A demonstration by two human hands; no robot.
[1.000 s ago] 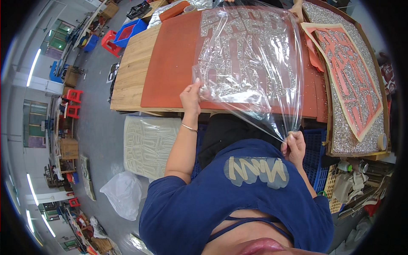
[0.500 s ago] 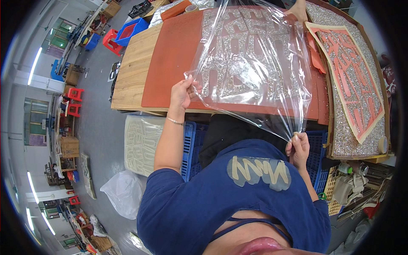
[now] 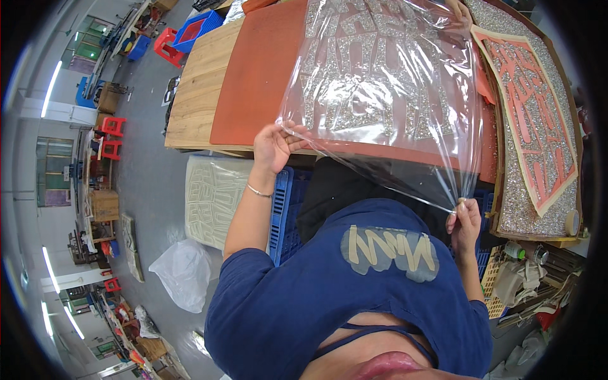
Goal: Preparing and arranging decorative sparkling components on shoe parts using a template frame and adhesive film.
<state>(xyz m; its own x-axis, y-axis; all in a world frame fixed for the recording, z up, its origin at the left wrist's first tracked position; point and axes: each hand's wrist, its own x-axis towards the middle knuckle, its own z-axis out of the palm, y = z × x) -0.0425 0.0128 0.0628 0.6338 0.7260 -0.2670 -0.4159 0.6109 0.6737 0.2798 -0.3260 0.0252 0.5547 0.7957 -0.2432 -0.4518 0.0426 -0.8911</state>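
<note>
A clear plastic film (image 3: 364, 113) is stretched over a panel of sparkling stones in cut-out shapes (image 3: 345, 60), which lies on a red-brown mat (image 3: 253, 82). My left hand (image 3: 275, 145) grips the film's near left corner, its outer fingers loosely curled. Bunched into folds, the near right corner is pinched in my right hand (image 3: 465, 221). Both hands hold the film up off the near table edge. At the far right of the film shows another person's hand (image 3: 460, 12), touching it or close to it.
To the right, a stone-filled tray (image 3: 506, 218) carries a cream-edged stencil (image 3: 535, 126) and a tape roll (image 3: 572, 223). Bare wooden tabletop (image 3: 199, 88) shows at left. Below stand blue crates (image 3: 285, 215), a pale patterned sheet (image 3: 212, 199) and a white plastic bag (image 3: 183, 275).
My right hand has shifted right with the bunched corner, pulling the film rightward. My left hand has dropped slightly nearer, its fingers spread a little more. The table sits higher in view.
</note>
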